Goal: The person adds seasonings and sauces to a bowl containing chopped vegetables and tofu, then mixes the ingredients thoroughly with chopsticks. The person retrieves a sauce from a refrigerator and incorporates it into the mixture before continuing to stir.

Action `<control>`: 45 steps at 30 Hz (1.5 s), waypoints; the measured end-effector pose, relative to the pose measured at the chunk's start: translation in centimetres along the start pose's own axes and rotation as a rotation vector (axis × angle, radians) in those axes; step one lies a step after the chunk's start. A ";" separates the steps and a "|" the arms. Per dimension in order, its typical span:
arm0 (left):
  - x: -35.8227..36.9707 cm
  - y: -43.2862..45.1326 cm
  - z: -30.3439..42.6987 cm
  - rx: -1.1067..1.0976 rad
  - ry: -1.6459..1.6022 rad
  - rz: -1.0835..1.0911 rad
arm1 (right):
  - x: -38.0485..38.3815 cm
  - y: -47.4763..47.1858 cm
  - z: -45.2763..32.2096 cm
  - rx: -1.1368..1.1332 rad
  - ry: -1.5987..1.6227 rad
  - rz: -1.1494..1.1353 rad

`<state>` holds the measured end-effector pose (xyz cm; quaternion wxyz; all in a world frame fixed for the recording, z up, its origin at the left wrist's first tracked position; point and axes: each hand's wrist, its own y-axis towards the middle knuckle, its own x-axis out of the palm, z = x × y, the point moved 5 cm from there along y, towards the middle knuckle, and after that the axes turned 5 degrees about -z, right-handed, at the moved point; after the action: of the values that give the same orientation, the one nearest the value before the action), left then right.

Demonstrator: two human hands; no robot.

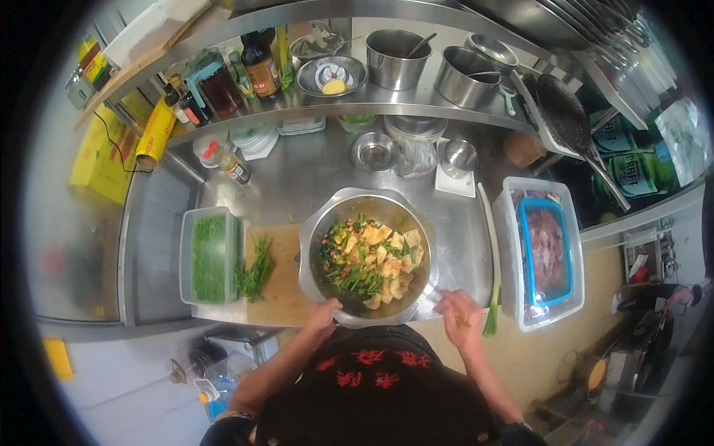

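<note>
A large steel basin [368,195] with a scalloped rim stands before me at the front edge of the steel counter. Inside it lie pale golden chunks [377,234], chopped greens and small pinkish-brown pieces. My left hand [325,318] grips the basin's near left rim. Just off the near right rim is my right hand [460,318], raised and blurred, its fingers curled; whether it holds something thin cannot be told. A wooden cutting board [284,267] lies partly under the basin, with leafy green herbs [257,268] on its left part.
A plastic tub of greens [208,256] stands left. At right are a long green onion [491,251] and a large plastic tub [510,251] holding a blue-rimmed container of meat. Behind stand a sauce bottle [233,167], steel bowls [375,151] and a low shelf [346,110]. Another person [664,295] is far right.
</note>
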<state>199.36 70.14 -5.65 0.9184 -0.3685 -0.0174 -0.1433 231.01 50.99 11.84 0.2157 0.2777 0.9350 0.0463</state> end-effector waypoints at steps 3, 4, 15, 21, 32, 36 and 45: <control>4.7 -3.8 2.9 0.008 -0.112 -0.069 | 1.2 2.3 3.2 0.032 0.000 0.124; 6.2 -5.0 3.7 -0.031 -0.083 -0.081 | 2.8 3.4 4.7 -0.011 0.023 0.142; 2.0 0.3 -0.3 -0.074 -0.054 -0.128 | 10.6 4.6 2.2 -0.348 0.107 -0.201; 1.6 -1.6 0.6 0.028 -0.068 -0.070 | 2.3 8.1 2.3 -0.030 0.139 -0.054; 1.2 1.3 2.1 -0.030 -0.122 -0.218 | 10.1 6.0 -2.0 -0.299 0.083 -0.382; 1.1 -6.4 5.5 0.021 -0.180 -0.093 | 5.3 4.3 -1.2 -0.134 0.163 -0.355; 7.6 -2.8 9.5 -0.009 -0.087 -0.067 | 5.5 9.4 -1.4 -0.146 0.058 -0.329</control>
<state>206.61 72.78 4.24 0.9097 -0.3777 -0.0690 -0.1580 230.98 61.88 12.94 0.2130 0.1032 0.9678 0.0861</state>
